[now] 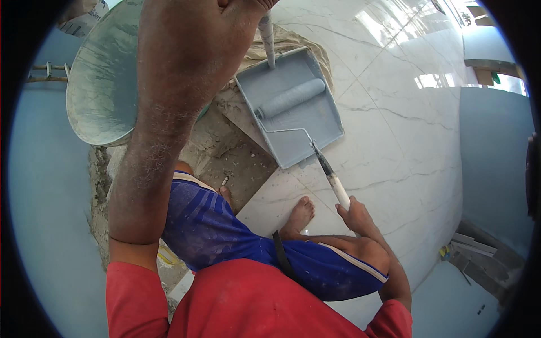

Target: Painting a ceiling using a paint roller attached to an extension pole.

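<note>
My right hand [355, 217] is wrapped round the white handle of a paint roller [338, 190]. The roller's sleeve, coated in pale grey-blue paint, lies across a paint tray [280, 82] on the floor. My left hand [225, 22] is raised close to the camera, and the top edge cuts off most of its fingers. From under that hand a paint-smeared pale pole [267, 42] slants down to the tray's far edge; the hand appears closed on it. Left of my forearm stands a large, wide-mouthed bucket [104, 84], its inside streaked with grey-blue paint, partly hidden by the arm.
Glossy white marble-look tiles [389, 141] cover the floor to the right. A bare, rough patch [234, 169] lies between my feet and the bucket. Crumpled cloth [287, 42] sits behind the tray. Light blue walls [51, 197] rise at both sides, with loose boards [473, 245] at the right.
</note>
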The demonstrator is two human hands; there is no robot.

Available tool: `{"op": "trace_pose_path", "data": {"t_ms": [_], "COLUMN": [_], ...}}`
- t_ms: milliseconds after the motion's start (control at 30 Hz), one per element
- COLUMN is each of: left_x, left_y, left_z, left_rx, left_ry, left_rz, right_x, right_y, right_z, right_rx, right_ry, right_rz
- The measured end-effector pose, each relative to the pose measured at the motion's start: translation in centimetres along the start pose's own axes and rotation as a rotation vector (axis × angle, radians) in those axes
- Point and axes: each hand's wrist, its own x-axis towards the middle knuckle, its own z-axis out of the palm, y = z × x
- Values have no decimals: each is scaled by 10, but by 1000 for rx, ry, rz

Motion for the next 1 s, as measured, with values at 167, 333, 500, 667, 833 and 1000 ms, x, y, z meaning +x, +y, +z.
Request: {"op": "trace_pose_path", "data": {"t_ms": [167, 333, 500, 667, 833, 1000], "left_x": [-3, 0, -4, -8, -6, -12], "left_y": [-2, 9, 7, 20, 24, 23], "left_z": [-1, -8, -2, -6, -10, 5], "left_rx": [-61, -254, -67, -40, -88, 66], "left_ry": [-22, -122, -25, 56, 32, 139], "left_rz": [33, 90, 82, 77, 49, 221], "right_x": [-14, -8, 25, 10, 23, 42], "right_y": [26, 33, 2, 1, -19, -34], "right_z": [13, 18, 19, 2, -9, -7], "right_rx": [-40, -34, 66, 57, 2, 93], "right_ry": [26, 48, 16, 21, 42, 5], "right_rz": [24, 13, -59, -72, -131, -127]}}
